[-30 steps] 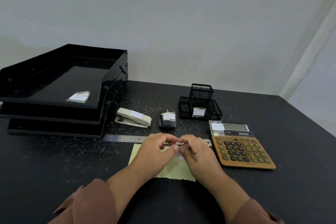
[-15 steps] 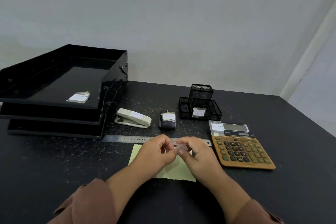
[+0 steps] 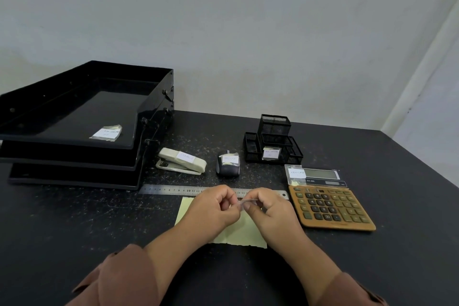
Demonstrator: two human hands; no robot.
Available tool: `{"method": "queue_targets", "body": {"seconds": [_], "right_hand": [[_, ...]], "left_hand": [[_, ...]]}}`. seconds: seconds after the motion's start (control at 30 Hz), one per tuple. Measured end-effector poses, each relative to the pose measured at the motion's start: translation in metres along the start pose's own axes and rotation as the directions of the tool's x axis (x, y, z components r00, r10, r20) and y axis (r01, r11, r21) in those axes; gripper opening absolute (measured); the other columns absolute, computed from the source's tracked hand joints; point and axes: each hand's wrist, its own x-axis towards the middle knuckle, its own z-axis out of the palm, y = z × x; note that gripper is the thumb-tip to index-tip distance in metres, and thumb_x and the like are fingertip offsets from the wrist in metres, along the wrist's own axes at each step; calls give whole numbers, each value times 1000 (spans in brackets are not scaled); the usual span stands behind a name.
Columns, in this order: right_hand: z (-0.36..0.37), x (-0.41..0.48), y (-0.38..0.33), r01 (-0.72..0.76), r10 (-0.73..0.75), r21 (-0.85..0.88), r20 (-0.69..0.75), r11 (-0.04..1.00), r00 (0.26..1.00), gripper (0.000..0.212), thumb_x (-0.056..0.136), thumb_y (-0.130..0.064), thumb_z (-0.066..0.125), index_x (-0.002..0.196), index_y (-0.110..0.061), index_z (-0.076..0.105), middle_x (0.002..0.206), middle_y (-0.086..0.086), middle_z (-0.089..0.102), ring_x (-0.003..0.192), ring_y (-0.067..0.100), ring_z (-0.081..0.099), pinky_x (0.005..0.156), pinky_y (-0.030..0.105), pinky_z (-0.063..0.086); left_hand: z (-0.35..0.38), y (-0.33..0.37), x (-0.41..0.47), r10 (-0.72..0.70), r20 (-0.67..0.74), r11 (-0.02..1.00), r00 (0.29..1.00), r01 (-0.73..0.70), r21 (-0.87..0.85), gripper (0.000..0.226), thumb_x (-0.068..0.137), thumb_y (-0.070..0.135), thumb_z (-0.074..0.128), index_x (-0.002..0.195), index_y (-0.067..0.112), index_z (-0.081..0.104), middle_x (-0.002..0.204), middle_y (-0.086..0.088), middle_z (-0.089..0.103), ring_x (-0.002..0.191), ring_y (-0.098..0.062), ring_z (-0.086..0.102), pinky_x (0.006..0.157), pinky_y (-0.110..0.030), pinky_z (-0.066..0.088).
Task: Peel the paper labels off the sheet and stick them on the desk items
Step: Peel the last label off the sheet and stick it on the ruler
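Observation:
A pale yellow sheet (image 3: 238, 233) lies on the black desk under my hands. My left hand (image 3: 213, 208) and my right hand (image 3: 270, 211) meet above it, fingertips pinching a small pale label (image 3: 244, 202) between them. A steel ruler (image 3: 171, 189) lies just beyond my hands, its middle hidden by them. White labels sit on the stapler (image 3: 182, 163), the small dark item (image 3: 228, 164), the mesh organiser (image 3: 272, 141), the calculator (image 3: 330, 202) and inside the top paper tray (image 3: 82, 107).
The stack of black paper trays fills the back left. The desk's right edge (image 3: 422, 156) runs diagonally beside a white wall. Brown sleeves cover both forearms at the bottom.
Both hands have stayed over the sheet; the fingertips have shifted slightly, working the small label between them. Nothing else on the desk has moved.

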Motion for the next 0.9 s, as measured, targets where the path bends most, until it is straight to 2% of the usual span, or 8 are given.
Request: {"method": "queue_targets", "body": {"seconds": [0.13,0.27,0.4,0.5,0.57,0.63,0.73,0.9], "right_hand": [[1,0,1,-60,59,67,6,996,998,10,85,-18,60,78,-26,64,81,-9,64,81,1,55,68,12,41],[0,1,2,-128,129,138,0,982,992,13,85,-18,59,78,-27,62,78,-6,63,76,3,55,70,20,44],[-3,1,2,-144,154,185,-41,972,987,16,85,-16,60,72,-25,60,66,-9,55,61,-2,46,57,12,36],[-2,0,1,-167,175,223,-13,960,985,13,84,-16,60,73,-23,62,68,-5,58,63,0,49,58,15,39],[-2,1,0,-193,197,254,9,948,980,11,84,-18,61,75,-24,64,72,-4,62,66,4,54,60,18,42],[-2,0,-1,-194,199,274,13,942,980,12,83,-19,62,74,-26,65,68,-8,62,64,1,54,57,15,42],[-2,0,0,-190,191,260,21,947,981,14,83,-20,62,74,-29,66,66,-13,63,63,-2,54,56,13,41],[-1,1,1,-213,212,273,35,938,977,12,83,-19,62,74,-26,65,59,-16,60,56,-4,52,51,11,40]], "left_hand": [[-1,2,-1,-8,28,1000,1000,8,1,30,77,27,70,56,29,49,48,14,41,46,-2,34,47,-18,33],[-4,7,-4,3,115,992,993,11,-126,28,76,20,71,64,23,45,61,8,50,50,-5,38,46,-18,36],[-6,6,-3,-41,75,971,996,57,-232,16,83,9,61,87,22,52,76,8,60,73,-9,50,73,-26,44],[-8,6,-2,-64,83,968,994,82,-237,31,89,8,51,100,33,64,75,18,59,74,1,52,72,-10,41],[-8,7,-2,-49,92,979,995,66,-192,30,90,12,51,93,35,70,87,15,64,80,5,56,75,-10,41],[-7,7,-2,-33,76,987,997,45,-152,23,88,17,56,87,34,71,93,8,65,84,-2,59,76,-12,44],[-7,7,-2,-6,44,993,999,11,-115,12,84,19,63,80,29,69,78,11,59,64,2,49,62,-9,40],[-6,5,0,-20,63,992,998,28,-126,8,81,21,65,73,24,64,66,12,54,57,-4,44,55,-15,39]]}}
